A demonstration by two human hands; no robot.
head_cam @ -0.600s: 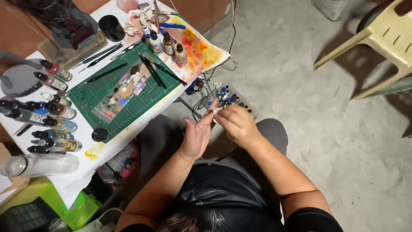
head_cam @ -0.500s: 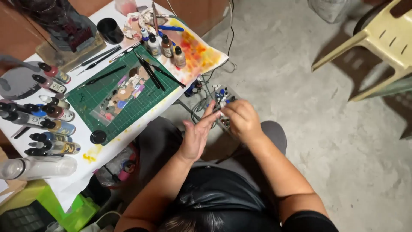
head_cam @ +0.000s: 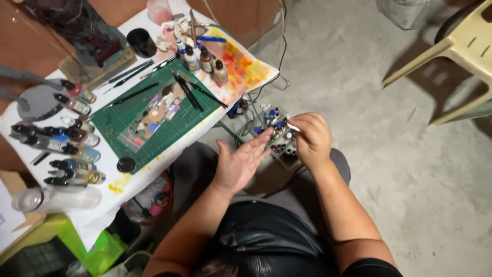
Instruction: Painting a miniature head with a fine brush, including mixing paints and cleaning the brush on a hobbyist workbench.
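— Two hands at what?
— Right hand (head_cam: pixel 312 139) pinches a small white-capped bottle (head_cam: pixel 294 126) over the floor box of little paint bottles (head_cam: pixel 277 134).
— Left hand (head_cam: pixel 240 164)?
— Open, fingers spread, palm up beside it.

Rough concrete floor (head_cam: pixel 359 92), matt green cutting mat (head_cam: pixel 154 110).
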